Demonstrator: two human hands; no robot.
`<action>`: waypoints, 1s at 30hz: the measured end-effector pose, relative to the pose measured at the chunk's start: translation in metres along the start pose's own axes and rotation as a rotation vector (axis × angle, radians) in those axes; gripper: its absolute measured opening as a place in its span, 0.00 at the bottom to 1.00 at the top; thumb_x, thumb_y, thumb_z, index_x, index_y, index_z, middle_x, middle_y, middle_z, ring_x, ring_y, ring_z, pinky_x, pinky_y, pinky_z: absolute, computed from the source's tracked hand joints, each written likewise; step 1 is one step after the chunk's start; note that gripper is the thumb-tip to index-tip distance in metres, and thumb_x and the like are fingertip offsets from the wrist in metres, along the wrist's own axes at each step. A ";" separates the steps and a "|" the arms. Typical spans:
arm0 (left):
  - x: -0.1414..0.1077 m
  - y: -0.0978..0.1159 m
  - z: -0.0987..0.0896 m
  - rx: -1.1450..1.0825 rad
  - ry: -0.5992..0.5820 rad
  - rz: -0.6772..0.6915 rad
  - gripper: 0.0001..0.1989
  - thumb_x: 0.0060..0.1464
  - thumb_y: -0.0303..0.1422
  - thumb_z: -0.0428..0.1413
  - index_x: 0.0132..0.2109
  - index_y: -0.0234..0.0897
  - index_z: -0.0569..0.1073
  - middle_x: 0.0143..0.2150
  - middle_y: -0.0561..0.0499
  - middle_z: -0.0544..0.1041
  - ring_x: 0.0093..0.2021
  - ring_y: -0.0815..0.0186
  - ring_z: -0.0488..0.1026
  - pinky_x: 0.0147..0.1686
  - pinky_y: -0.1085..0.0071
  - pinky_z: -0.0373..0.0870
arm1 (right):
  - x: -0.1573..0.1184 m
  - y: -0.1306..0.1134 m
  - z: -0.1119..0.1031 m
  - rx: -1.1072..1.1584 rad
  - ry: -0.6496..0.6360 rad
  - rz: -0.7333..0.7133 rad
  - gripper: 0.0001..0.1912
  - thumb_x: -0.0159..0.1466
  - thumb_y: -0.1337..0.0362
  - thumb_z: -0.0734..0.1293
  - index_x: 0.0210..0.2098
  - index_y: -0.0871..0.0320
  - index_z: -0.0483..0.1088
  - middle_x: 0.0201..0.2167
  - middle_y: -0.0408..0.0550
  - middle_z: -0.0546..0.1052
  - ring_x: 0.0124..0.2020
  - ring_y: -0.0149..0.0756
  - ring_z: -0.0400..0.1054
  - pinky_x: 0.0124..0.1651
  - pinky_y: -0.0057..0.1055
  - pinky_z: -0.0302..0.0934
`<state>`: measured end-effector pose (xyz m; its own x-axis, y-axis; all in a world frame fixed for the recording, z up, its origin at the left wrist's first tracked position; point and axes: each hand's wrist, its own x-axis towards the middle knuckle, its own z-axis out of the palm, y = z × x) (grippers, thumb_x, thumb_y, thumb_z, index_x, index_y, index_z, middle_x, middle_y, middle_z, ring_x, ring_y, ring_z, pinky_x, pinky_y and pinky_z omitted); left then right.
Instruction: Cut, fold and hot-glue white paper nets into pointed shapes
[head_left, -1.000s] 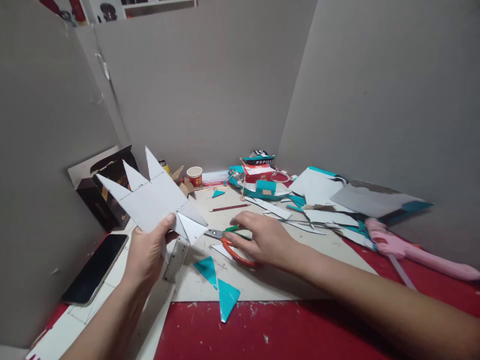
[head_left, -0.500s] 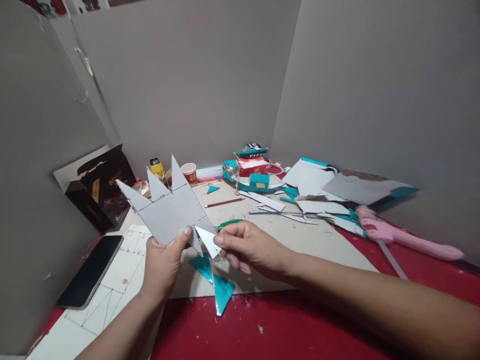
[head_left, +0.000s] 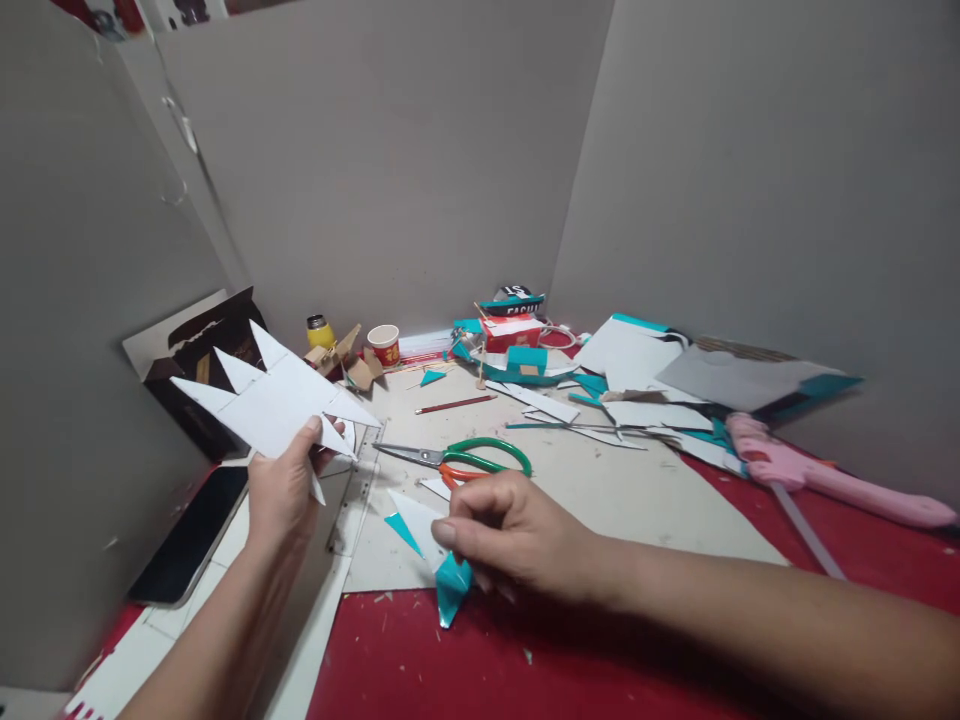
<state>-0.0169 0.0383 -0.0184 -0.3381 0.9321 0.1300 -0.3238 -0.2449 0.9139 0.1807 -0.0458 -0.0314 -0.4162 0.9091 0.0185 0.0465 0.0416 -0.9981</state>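
In my left hand [head_left: 283, 490] is a white card cutout [head_left: 270, 402] with several pointed triangular flaps, gripped at its lower right with the thumb on top. My right hand [head_left: 517, 535] pinches a small white card triangle [head_left: 414, 522] between thumb and fingers, low over the front edge of the grey board. Teal triangles [head_left: 453, 592] lie below and beside that piece, partly covered by it. Scissors [head_left: 487, 457] with green and orange handles rest just beyond my right hand, blades towards the left. Another white scrap [head_left: 433, 488] lies by the handles, partly hidden.
A phone [head_left: 191, 535] lies at left on paper with drawn lines. Behind it leans a dark box [head_left: 176, 400]. A paper cup [head_left: 383, 345], a pencil [head_left: 456, 404] and a teal model boat [head_left: 525, 372] stand or lie farther back. Card scraps [head_left: 652, 415] and a pink glue gun [head_left: 840, 480] are at right.
My left hand has moved the cutout left and tilted it flatter. My right hand has drawn the white triangle away from it, down over the teal pieces. The scissors have come into view.
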 end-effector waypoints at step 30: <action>-0.044 -0.008 0.007 0.247 -0.740 -0.438 0.18 0.53 0.44 0.56 0.42 0.33 0.78 0.24 0.47 0.77 0.19 0.67 0.68 0.20 0.74 0.63 | 0.017 -0.002 -0.027 0.012 0.207 -0.002 0.17 0.56 0.52 0.68 0.27 0.62 0.68 0.17 0.41 0.69 0.13 0.23 0.59 0.14 0.20 0.53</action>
<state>0.0063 0.0006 -0.0285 0.4553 0.8831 -0.1137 -0.0618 0.1587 0.9854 0.1980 -0.0189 -0.0271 -0.2206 0.9749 0.0314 0.0342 0.0399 -0.9986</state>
